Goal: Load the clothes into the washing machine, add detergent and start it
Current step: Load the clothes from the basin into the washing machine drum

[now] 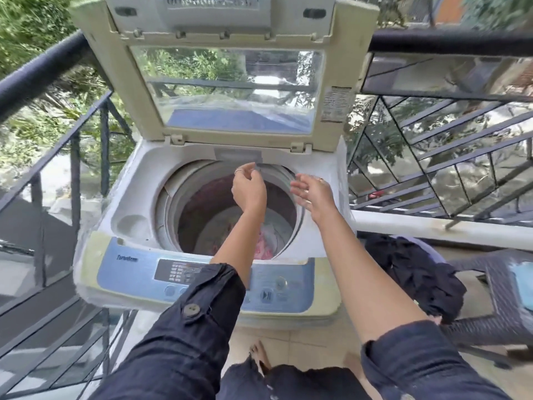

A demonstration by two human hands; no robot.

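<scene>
A top-loading washing machine stands in front of me with its lid raised upright. Pink and white clothes lie at the bottom of the drum. My left hand hovers over the drum's far side, fingers loosely curled near the grey rim and holding nothing I can make out. Beside it, my right hand hangs over the drum's right rim with fingers spread and empty. The blue control panel with its buttons runs along the machine's front edge.
A purple basket with dark clothes sits to the machine's right, next to a woven chair. Dark metal balcony railings close in the left and right sides. Trees lie beyond.
</scene>
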